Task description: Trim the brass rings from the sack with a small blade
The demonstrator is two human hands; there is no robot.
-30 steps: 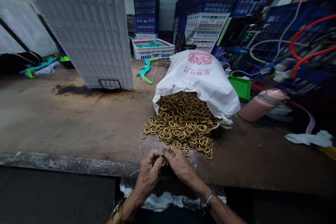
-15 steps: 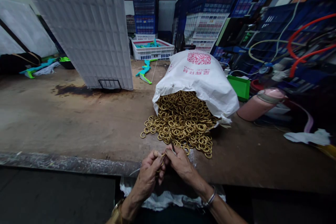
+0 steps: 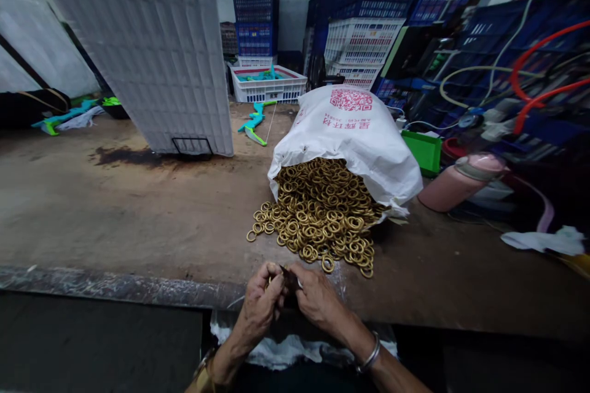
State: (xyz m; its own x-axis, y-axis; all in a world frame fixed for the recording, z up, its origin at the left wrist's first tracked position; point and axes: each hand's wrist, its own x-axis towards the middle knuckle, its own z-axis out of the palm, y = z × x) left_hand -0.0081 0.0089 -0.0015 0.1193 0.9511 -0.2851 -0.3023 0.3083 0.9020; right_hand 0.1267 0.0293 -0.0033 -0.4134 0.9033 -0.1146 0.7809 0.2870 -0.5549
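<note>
At the table's front edge, my left hand (image 3: 262,299) pinches a brass-coloured ring (image 3: 268,282), mostly covered by the fingers. My right hand (image 3: 318,298) meets it fingertip to fingertip, closed around a small knife (image 3: 283,268). Only a bit of its dark blade shows, against the ring held on the left; the handle is hidden in the palm. Just beyond both hands spreads a pile of brass-coloured rings (image 3: 318,221), spilling from the mouth of a white woven sack (image 3: 350,129) lying on its side.
The wooden table (image 3: 138,221) carries a tall pale ribbed panel (image 3: 152,61) and a turquoise-green toy bow (image 3: 254,120). A white crate (image 3: 271,92) stands behind. To the right are a pink bottle (image 3: 463,181), a green tray (image 3: 421,151) and red hose (image 3: 530,83). White cloth or plastic (image 3: 295,350) lies below the edge.
My right hand has brought the knife down and left, from pointing up over the pile to the ring in my left hand. The left hand has barely moved.
</note>
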